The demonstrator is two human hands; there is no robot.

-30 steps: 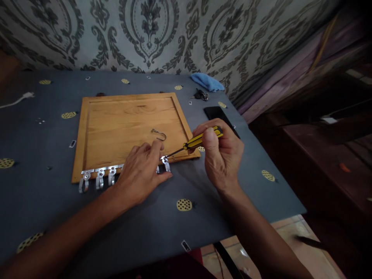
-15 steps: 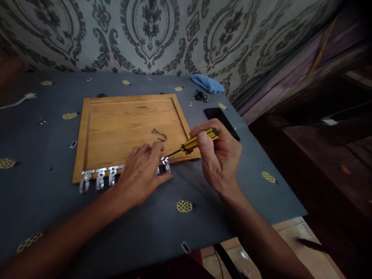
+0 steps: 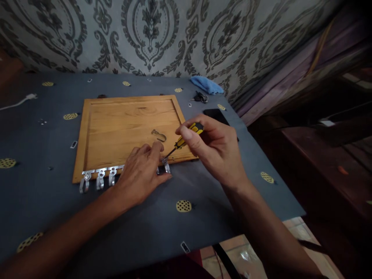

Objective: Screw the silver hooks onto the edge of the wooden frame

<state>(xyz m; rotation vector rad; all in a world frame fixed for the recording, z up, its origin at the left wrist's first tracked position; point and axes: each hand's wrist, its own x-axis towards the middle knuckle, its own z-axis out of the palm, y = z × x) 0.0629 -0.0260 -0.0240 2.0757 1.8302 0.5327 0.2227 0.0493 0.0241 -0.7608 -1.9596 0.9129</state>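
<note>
My right hand (image 3: 213, 149) is closed round the yellow-and-black handle of a screwdriver (image 3: 180, 142). The screwdriver slants down to the left, its tip at a silver metal hook (image 3: 167, 166) on the near edge of a framed wooden board (image 3: 110, 128). My left hand (image 3: 142, 172) lies over that edge, thumb below and fingers above, closed on the hook area and hiding part of the row. Left of it, several silver hooks (image 3: 100, 179) line the board's edge. One loose, darker-looking hook (image 3: 159, 135) lies on the board.
The board lies on a table with a grey-blue pineapple-print cover (image 3: 122, 228). Behind my right hand is a black phone (image 3: 215, 114). Keys (image 3: 200, 97) and a blue cloth (image 3: 207, 85) lie at the back right. A white cable (image 3: 20, 101) runs in from the left.
My right hand has shifted left and slightly up, tilting the screwdriver more steeply, with its tip still at the hook. My left hand has stayed in place.
</note>
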